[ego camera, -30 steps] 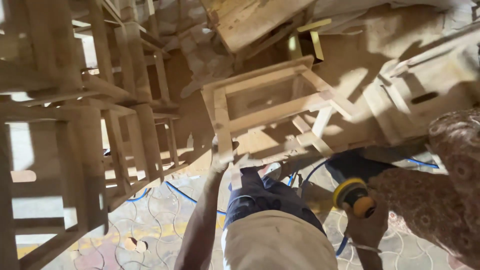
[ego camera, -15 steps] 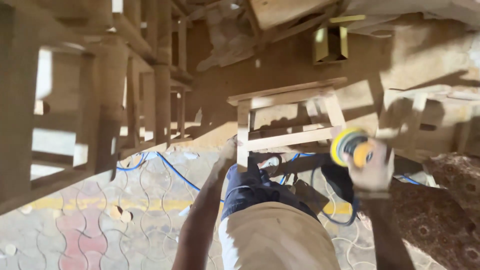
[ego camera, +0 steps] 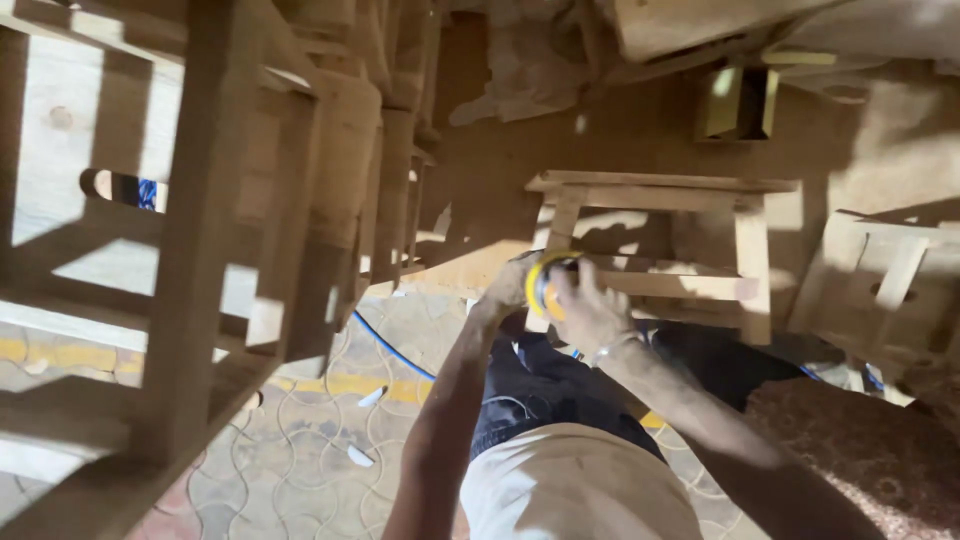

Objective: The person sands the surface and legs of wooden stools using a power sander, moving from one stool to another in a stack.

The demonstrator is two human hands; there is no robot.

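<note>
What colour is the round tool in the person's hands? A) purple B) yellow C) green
B, because the round sanding disc, gripped between the left hand and the right hand at a leg of the wooden stool, shows a yellow rim.

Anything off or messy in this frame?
Mostly tidy work. Small white scraps lie loose on the patterned floor, and a blue cable trails across it beside the person's legs. Both hands, left and right, hold a yellow disc tool against the wooden stool.
</note>
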